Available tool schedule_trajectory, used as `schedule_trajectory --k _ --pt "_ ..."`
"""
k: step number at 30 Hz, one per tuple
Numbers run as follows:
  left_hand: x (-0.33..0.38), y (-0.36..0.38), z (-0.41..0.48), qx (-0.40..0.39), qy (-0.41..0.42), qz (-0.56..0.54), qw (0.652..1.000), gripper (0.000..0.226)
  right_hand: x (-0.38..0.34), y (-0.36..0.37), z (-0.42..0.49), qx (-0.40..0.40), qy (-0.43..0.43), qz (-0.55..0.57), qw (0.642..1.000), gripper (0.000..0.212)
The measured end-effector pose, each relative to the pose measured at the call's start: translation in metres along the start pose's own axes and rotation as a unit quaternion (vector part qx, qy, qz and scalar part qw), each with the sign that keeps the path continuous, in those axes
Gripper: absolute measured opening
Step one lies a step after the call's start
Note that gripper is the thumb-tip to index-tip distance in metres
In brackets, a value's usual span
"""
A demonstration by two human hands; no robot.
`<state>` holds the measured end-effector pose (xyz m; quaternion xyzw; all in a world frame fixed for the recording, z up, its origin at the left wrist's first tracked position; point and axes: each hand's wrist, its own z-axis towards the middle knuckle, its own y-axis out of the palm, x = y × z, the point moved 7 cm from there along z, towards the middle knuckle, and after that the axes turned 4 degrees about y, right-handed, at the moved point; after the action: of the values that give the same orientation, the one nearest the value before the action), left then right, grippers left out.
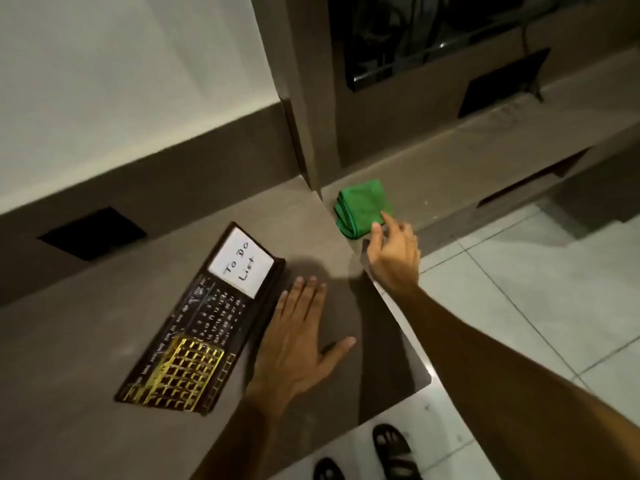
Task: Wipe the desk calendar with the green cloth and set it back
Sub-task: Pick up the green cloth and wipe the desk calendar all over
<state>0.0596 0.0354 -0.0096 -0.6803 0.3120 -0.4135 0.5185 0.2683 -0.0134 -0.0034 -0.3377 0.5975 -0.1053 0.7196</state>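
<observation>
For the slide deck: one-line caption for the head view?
Right hand reaches the folded green cloth; left hand lies flat beside the desk calendar.

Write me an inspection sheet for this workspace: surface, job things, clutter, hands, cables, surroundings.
Surface: grey-brown desk, with a lower ledge to its right.
Job's things: dark desk calendar on the desk, white "To Do List" card on it; folded green cloth on the ledge.
Clutter: nothing seen.
Hands: left hand flat on the desk beside the calendar, empty; right hand open, fingertips at the cloth, not yet gripping.
Cables: dark cables behind glass above the ledge.
Surroundings: white wall, pale tiled floor, sandalled feet.
</observation>
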Motion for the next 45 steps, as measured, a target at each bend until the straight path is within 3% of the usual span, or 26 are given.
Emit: schedule_trajectory --k 8,12,16,19,23,25,31,33,37,39,42,45 --pt "-0.018 0.039 0.007 0.002 0.013 0.028 1.0 0.1 0.029 0.06 0.075 -0.082 0.145 -0.091 0.982 0.055" --pt "-0.02 0.043 0.008 0.001 0.007 0.022 1.0 0.101 0.031 0.073 0.089 -0.069 0.176 -0.095 0.977 0.057" --pt "-0.022 0.042 0.009 -0.013 0.006 0.017 1.0 0.102 0.044 0.085 0.098 -0.114 0.315 0.06 0.94 0.077" --pt "-0.021 0.039 0.01 -0.017 0.01 0.02 1.0 0.102 0.039 0.091 0.1 -0.161 0.365 0.171 0.901 0.062" --pt "-0.021 0.035 0.008 -0.003 0.017 0.018 1.0 0.1 0.008 0.067 0.098 -0.148 0.272 0.227 0.923 0.036" --pt "-0.02 0.033 0.007 -0.017 0.014 0.018 1.0 0.098 -0.01 0.048 0.081 -0.165 0.23 0.283 0.917 0.023" --pt "-0.01 -0.005 -0.005 -0.062 -0.012 -0.012 0.998 0.094 -0.071 -0.011 -0.018 -0.214 0.09 0.415 0.88 0.044" --pt "-0.011 -0.044 -0.026 0.005 -0.016 0.009 1.0 0.089 -0.087 -0.017 -0.056 -0.224 0.014 0.409 0.884 0.05" --pt "-0.05 -0.126 -0.089 0.159 -0.047 0.008 0.986 0.086 -0.096 0.007 -0.117 -0.224 -0.058 0.343 0.91 0.066" --pt "-0.085 -0.144 -0.111 0.119 -0.097 0.029 0.988 0.1 -0.106 0.023 -0.147 -0.244 -0.112 0.326 0.906 0.077" --pt "-0.121 -0.138 -0.127 0.01 -0.145 0.027 0.989 0.118 -0.119 0.049 -0.183 -0.232 -0.26 0.218 0.912 0.087" --pt "-0.129 -0.116 -0.131 -0.043 -0.128 -0.071 0.988 0.12 -0.122 0.075 -0.21 -0.236 -0.354 0.122 0.897 0.086"
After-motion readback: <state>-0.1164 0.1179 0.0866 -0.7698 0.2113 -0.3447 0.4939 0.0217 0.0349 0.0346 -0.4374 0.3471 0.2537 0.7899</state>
